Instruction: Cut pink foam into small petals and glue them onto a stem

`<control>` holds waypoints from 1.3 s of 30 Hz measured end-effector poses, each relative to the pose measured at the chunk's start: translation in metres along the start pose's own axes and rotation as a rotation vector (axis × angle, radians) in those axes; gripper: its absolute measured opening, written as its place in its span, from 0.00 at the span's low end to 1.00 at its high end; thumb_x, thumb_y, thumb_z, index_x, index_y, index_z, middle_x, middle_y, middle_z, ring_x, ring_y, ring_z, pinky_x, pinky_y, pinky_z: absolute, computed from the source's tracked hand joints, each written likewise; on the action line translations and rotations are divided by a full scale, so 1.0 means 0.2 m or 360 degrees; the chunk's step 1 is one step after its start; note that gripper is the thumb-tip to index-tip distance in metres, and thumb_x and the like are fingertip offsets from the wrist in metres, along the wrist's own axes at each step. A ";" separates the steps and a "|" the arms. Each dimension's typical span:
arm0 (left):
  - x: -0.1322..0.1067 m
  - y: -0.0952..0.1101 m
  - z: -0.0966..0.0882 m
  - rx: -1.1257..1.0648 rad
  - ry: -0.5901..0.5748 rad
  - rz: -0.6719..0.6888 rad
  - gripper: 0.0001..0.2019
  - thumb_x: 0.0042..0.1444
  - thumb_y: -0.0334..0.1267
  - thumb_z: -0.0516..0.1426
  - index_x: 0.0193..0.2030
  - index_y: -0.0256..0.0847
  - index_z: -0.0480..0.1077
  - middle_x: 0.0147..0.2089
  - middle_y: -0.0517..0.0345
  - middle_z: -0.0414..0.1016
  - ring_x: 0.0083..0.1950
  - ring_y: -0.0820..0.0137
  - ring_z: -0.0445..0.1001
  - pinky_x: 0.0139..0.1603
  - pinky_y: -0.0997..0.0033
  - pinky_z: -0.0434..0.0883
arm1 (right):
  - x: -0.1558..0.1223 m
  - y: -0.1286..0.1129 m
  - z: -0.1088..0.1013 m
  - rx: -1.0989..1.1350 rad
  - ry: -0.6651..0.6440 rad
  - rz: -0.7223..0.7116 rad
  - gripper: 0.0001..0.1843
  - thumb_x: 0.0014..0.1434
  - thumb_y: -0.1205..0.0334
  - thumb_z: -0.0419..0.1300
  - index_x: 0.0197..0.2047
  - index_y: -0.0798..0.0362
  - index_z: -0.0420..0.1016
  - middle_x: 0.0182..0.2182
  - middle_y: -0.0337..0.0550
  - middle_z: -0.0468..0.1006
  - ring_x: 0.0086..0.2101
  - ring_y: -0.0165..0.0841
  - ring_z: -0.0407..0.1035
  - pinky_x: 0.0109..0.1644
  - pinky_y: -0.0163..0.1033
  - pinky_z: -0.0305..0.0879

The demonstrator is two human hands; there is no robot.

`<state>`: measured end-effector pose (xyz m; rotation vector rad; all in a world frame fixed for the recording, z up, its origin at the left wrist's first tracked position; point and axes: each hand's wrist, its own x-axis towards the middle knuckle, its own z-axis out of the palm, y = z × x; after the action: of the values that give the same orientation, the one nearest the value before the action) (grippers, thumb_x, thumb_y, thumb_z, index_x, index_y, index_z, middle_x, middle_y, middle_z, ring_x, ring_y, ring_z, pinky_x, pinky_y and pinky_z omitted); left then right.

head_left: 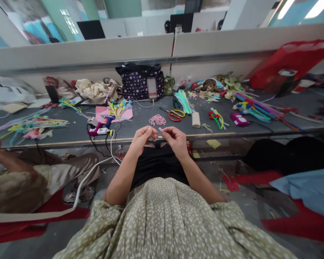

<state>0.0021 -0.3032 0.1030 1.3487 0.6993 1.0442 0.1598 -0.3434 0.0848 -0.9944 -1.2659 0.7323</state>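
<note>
Both hands are raised in front of my body, at the near edge of the table (140,126). Between the thumb and fingertips of my right hand (176,141) is a small pink fuzzy piece (161,129). Close by on the left, my left hand (143,139) has its fingers curled into a pinch; whatever is in it is too small to make out. Just beyond the fingers lies a heap of short pink fuzzy pieces (157,119). Scissors with red and yellow handles (175,115) rest right of the heap, their blades pointing left.
Green-handled pliers (176,102), a bundle of pale green pipe cleaners (184,101) and a cardboard roll (196,120) lie to the right. A dotted bag (140,82) stands behind. At left are a power strip (98,130), cables and a seated person's arm (8,158).
</note>
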 end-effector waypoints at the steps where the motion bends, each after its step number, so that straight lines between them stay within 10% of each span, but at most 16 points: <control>1: 0.00 -0.02 0.00 -0.0056 0.0036 -0.0036 0.16 0.53 0.50 0.60 0.34 0.36 0.73 0.29 0.57 0.73 0.29 0.74 0.71 0.34 0.74 0.69 | 0.00 0.00 0.00 -0.0055 0.0038 -0.0038 0.11 0.57 0.54 0.60 0.38 0.52 0.74 0.31 0.39 0.76 0.30 0.29 0.69 0.36 0.35 0.66; 7: 0.02 -0.08 0.05 -0.0338 0.0089 -0.0133 0.17 0.45 0.42 0.66 0.41 0.37 0.75 0.37 0.55 0.77 0.32 0.75 0.74 0.36 0.76 0.71 | -0.01 -0.01 0.03 -0.0255 0.0099 -0.0073 0.13 0.55 0.51 0.61 0.38 0.51 0.69 0.31 0.39 0.75 0.30 0.30 0.70 0.35 0.36 0.67; 19: 0.06 -0.08 0.05 -0.0572 0.0188 -0.0260 0.14 0.42 0.39 0.68 0.35 0.34 0.74 0.25 0.60 0.72 0.24 0.78 0.70 0.27 0.78 0.69 | 0.02 0.05 0.02 0.0635 -0.0386 0.0647 0.21 0.47 0.47 0.66 0.36 0.53 0.67 0.23 0.38 0.78 0.18 0.27 0.68 0.16 0.28 0.60; 30: 0.34 -0.03 -0.25 -0.0747 0.0664 -0.0180 0.07 0.49 0.33 0.63 0.36 0.38 0.73 0.30 0.58 0.76 0.28 0.77 0.73 0.33 0.77 0.72 | -0.05 0.19 -0.04 0.0445 -0.0567 0.0831 0.18 0.49 0.49 0.66 0.30 0.56 0.71 0.21 0.39 0.76 0.17 0.24 0.66 0.16 0.26 0.60; 39: 0.53 -0.04 -0.40 -0.0781 0.0646 -0.0259 0.07 0.51 0.34 0.61 0.38 0.37 0.72 0.31 0.58 0.76 0.31 0.73 0.77 0.37 0.72 0.74 | 0.11 0.35 -0.08 0.0135 -0.0454 0.0728 0.19 0.50 0.46 0.63 0.33 0.55 0.73 0.21 0.38 0.76 0.18 0.25 0.66 0.17 0.28 0.58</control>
<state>-0.0237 -0.1720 0.1014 0.6530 0.7704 1.2708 0.1854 -0.2969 0.0300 -1.1529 -1.2470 1.3089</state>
